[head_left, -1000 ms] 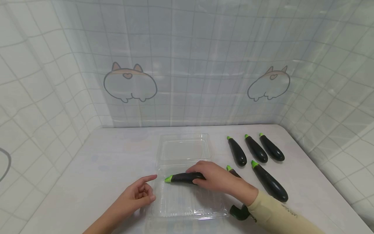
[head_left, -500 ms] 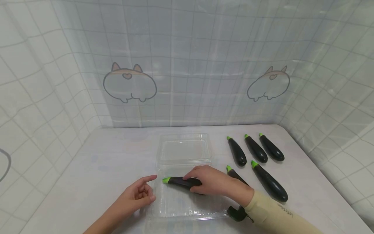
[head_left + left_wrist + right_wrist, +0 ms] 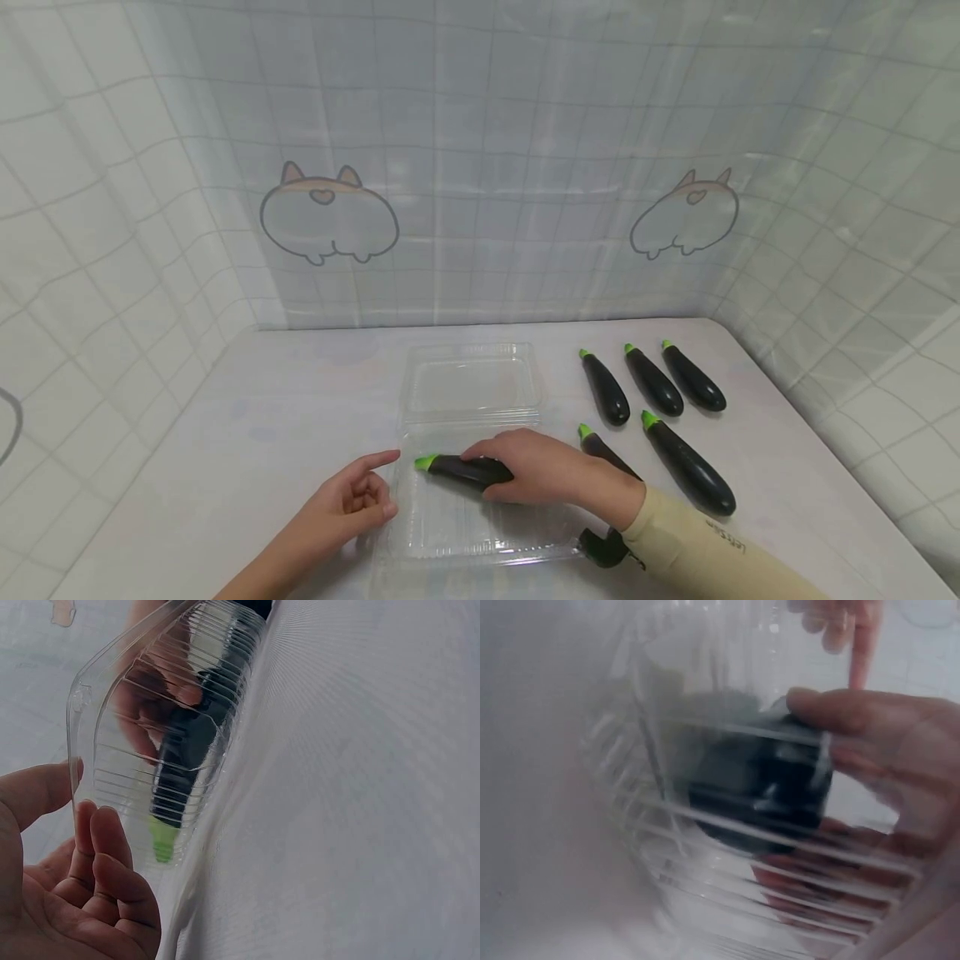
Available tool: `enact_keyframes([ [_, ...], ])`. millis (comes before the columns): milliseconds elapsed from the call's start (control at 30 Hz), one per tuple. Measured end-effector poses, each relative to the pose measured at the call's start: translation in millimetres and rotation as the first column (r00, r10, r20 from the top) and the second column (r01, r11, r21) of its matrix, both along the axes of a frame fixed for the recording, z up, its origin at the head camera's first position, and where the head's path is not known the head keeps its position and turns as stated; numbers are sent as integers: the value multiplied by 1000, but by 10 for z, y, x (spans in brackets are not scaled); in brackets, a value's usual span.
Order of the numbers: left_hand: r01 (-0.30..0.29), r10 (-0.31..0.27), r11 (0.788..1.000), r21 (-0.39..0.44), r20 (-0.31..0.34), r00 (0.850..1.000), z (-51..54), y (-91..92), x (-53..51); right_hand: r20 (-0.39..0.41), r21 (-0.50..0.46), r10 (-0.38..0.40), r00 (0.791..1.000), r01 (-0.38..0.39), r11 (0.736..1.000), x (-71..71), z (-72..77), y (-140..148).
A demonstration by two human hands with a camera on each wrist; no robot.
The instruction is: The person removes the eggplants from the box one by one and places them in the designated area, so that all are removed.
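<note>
A dark eggplant (image 3: 457,471) with a green stem end lies lengthwise over the base of a clear plastic clamshell box (image 3: 427,533), stem pointing left. My right hand (image 3: 532,467) grips its thick end from above, hiding that end in the head view. Through the box wall, the right wrist view shows the eggplant's round end (image 3: 757,795) with fingers around it. My left hand (image 3: 352,500) is at the box's left rim, index finger extended against it, other fingers loosely curled. In the left wrist view, fingertips of the left hand (image 3: 82,877) touch the rim.
The box's lid (image 3: 472,379) lies folded back, away from me. Several eggplants (image 3: 690,467) lie to the right on the white table (image 3: 300,400), one partly behind my right forearm. A dark curved piece (image 3: 603,548) hangs by that wrist. Tiled-pattern sheets enclose the table.
The right hand has brought the eggplant slightly left and toward me, tilting its thick end nearer. The left hand has stayed at the rim. The whole head view has shifted a little.
</note>
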State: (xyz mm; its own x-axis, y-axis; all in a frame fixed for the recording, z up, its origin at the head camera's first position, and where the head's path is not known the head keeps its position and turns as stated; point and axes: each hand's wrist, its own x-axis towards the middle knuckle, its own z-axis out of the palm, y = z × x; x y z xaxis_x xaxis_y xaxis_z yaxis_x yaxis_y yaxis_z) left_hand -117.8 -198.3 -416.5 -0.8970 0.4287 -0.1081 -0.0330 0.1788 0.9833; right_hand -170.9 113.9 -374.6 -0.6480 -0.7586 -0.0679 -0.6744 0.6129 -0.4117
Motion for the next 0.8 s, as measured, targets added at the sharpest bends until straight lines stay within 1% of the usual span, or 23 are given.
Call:
enact_keyframes([
  [100, -5, 5, 1000, -7, 13, 1000, -5, -1, 0, -2, -29, -11, 1000, 11, 1000, 6, 34, 22],
  [233, -16, 17, 999, -30, 21, 1000, -14, -4, -6, -28, -98, -27, 999, 24, 995, 10, 119, 82],
  [300, -19, 19, 999, -40, 19, 1000, -16, -7, -7, -26, -138, -40, 999, 36, 990, 15, 175, 125],
  [500, -23, 24, 999, -42, 26, 999, -18, -5, -6, 51, -251, -102, 994, 111, 962, 34, 338, 314],
  [600, -20, 21, 999, -35, 17, 1000, -18, -3, 0, 65, -268, -154, 986, 166, 949, 37, 390, 426],
  [700, -16, 17, 999, -34, 4, 1000, -15, -2, 8, 47, -265, -207, 977, 212, 941, 42, 414, 538],
  [800, -11, 11, 999, -30, -2, 1000, -16, -2, 10, 22, -259, -245, 969, 242, 935, 50, 422, 635],
])
